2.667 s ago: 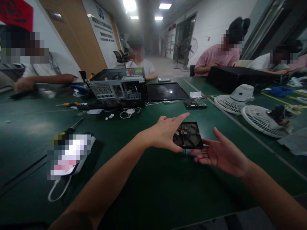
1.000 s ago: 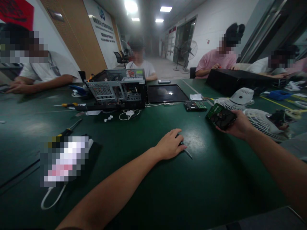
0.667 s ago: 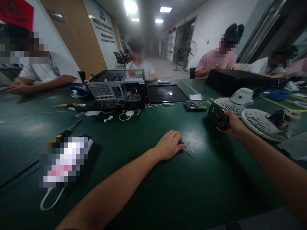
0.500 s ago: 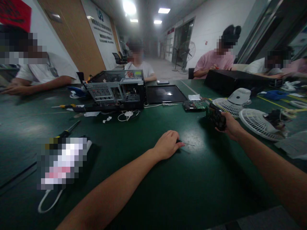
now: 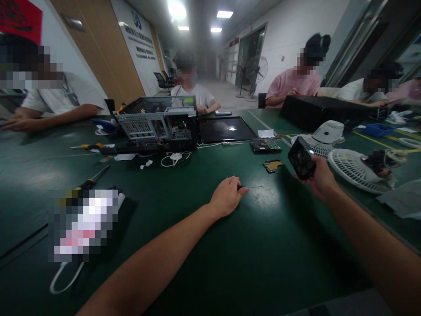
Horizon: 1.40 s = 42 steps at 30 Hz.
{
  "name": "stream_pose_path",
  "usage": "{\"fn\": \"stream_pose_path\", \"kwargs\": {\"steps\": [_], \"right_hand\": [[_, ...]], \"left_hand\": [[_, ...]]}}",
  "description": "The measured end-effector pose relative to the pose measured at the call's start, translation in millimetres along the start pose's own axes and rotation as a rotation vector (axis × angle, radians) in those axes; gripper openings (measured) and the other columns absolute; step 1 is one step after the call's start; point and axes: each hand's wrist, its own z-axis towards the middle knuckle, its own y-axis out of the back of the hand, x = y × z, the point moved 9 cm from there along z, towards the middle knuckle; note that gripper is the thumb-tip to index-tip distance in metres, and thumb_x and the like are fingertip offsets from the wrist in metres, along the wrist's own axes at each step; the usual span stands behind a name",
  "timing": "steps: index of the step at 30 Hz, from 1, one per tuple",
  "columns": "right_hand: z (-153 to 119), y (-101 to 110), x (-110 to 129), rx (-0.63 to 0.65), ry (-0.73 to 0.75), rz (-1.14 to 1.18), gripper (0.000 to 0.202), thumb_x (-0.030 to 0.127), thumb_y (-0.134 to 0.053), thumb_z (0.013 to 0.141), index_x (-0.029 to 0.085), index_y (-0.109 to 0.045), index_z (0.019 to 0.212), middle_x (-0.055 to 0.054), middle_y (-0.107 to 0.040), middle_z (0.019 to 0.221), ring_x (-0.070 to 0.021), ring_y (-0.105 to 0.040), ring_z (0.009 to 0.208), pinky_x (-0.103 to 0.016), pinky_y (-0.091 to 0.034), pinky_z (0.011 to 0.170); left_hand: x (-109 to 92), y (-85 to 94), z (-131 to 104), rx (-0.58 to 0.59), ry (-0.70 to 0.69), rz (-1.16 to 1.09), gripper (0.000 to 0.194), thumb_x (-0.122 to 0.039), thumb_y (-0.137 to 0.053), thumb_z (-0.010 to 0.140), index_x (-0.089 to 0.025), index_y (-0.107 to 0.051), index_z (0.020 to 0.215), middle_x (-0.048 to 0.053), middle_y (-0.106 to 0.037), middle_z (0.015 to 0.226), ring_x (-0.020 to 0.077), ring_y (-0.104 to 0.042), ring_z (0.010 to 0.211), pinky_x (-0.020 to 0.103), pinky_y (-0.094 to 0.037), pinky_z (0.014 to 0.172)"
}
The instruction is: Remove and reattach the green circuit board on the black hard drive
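My left hand [image 5: 228, 196] rests on the green table, its fingers closed round a small thin screwdriver [image 5: 255, 187] whose slim shaft points right; most of its dark handle is hidden in the hand. On the right, my right hand [image 5: 322, 177] is raised above the table and grips a black box-like plastic frame [image 5: 301, 159] with round hollows in its face. Just left of that frame, a small green circuit board [image 5: 272, 165] with a tan patch lies on the table. Behind it sits a flat black drive-like unit [image 5: 265, 146] with a green board on top.
An opened computer case [image 5: 158, 125] stands back left, beside a black panel [image 5: 226, 129]. White fan grilles [image 5: 358, 169] lie right. A yellow-black screwdriver [image 5: 88, 182] and a blurred-out pale object [image 5: 87, 226] with a strap lie left. Several people sit around the table.
The small circuit board has left my right hand and now lies on the table. The black frame has tilted and moved slightly right. My left hand with the screwdriver has shifted slightly left.
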Motion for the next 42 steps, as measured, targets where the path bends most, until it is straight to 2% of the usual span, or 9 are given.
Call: {"fn": "stream_pose_path", "kwargs": {"steps": [4,9,14,16,21,29,35,39,42], "right_hand": [[-44,-38,-2,0.222,-0.193,0.258,0.04,0.044,-0.051,0.092,0.023,-0.063,0.123,-0.014,-0.068,0.132,-0.0279,-0.068,0.109,-0.042,-0.06,0.078],[-116,-83,-20,0.53,-0.588,0.347,0.054,0.059,-0.05,0.09,0.023,-0.064,0.128,-0.015,-0.074,0.12,-0.0308,-0.072,0.103,-0.05,-0.056,0.09],[-158,-104,-28,0.762,-0.761,0.359,0.056,0.061,-0.042,0.095,0.022,-0.061,0.131,-0.015,-0.076,0.114,-0.0313,-0.074,0.103,-0.055,-0.05,0.102],[-158,-102,-29,0.766,-0.75,0.327,0.052,0.057,-0.042,0.098,0.021,-0.06,0.131,-0.015,-0.077,0.112,-0.0306,-0.075,0.101,-0.056,-0.051,0.102],[-138,-74,-28,0.617,-0.584,0.142,0.022,0.03,-0.059,0.097,0.019,-0.064,0.115,-0.013,-0.077,0.11,-0.0246,-0.075,0.101,-0.046,-0.057,0.099],[-153,-60,-31,0.558,-0.516,-0.065,0.02,0.026,-0.07,0.093,0.014,-0.067,0.109,-0.016,-0.075,0.112,-0.0232,-0.075,0.093,-0.037,-0.065,0.08],[-199,-90,-28,0.658,-0.536,0.044,0.024,0.024,-0.081,0.083,0.012,-0.073,0.102,-0.016,-0.074,0.112,-0.0239,-0.073,0.096,-0.039,-0.06,0.093],[-241,-127,-23,0.782,-0.643,0.331,0.019,0.022,-0.079,0.082,0.012,-0.075,0.097,-0.015,-0.074,0.11,-0.0235,-0.071,0.102,-0.043,-0.052,0.106],[-266,-152,-27,0.792,-0.733,0.434,0.019,0.022,-0.078,0.081,0.015,-0.073,0.097,-0.013,-0.074,0.11,-0.0227,-0.07,0.105,-0.045,-0.048,0.11]], "left_hand": [[12,5.0,0,-0.038,0.102,-0.133,0.039,-0.053,-0.041,0.105,-0.018,-0.055,0.117,0.015,-0.068,0.123,0.0277,-0.066,0.115,0.04,-0.051,0.095],[26,23.4,-1,-0.167,0.204,-0.298,0.043,-0.059,-0.036,0.106,-0.021,-0.055,0.108,0.006,-0.072,0.094,0.0223,-0.069,0.086,0.033,-0.049,0.075],[44,50.7,1,-0.372,0.27,-0.37,0.046,-0.063,-0.036,0.104,-0.021,-0.054,0.098,0.003,-0.067,0.08,0.0181,-0.065,0.073,0.03,-0.045,0.067],[52,58.4,2,-0.416,0.298,-0.386,0.047,-0.064,-0.036,0.104,-0.021,-0.053,0.096,0.003,-0.066,0.08,0.0173,-0.064,0.073,0.029,-0.044,0.066],[62,72.6,7,-0.45,0.312,-0.463,0.048,-0.066,-0.037,0.103,-0.021,-0.053,0.095,0.002,-0.065,0.077,0.0162,-0.062,0.069,0.029,-0.043,0.064],[54,87.5,9,-0.436,0.343,-0.629,0.052,-0.07,-0.036,0.101,-0.022,-0.053,0.091,0.003,-0.062,0.076,0.0149,-0.06,0.064,0.029,-0.045,0.06],[42,99.3,11,-0.397,0.344,-0.656,0.046,-0.065,-0.043,0.1,-0.022,-0.053,0.091,0.004,-0.063,0.076,0.0155,-0.06,0.064,0.031,-0.047,0.06],[35,101.3,13,-0.345,0.311,-0.57,0.022,-0.04,-0.061,0.096,-0.02,-0.057,0.103,0.004,-0.067,0.085,0.0162,-0.063,0.071,0.031,-0.049,0.066],[30,103.4,14,-0.338,0.257,-0.498,0.018,-0.023,-0.062,0.09,-0.019,-0.059,0.107,0.004,-0.069,0.095,0.0165,-0.065,0.078,0.031,-0.051,0.072]]}}
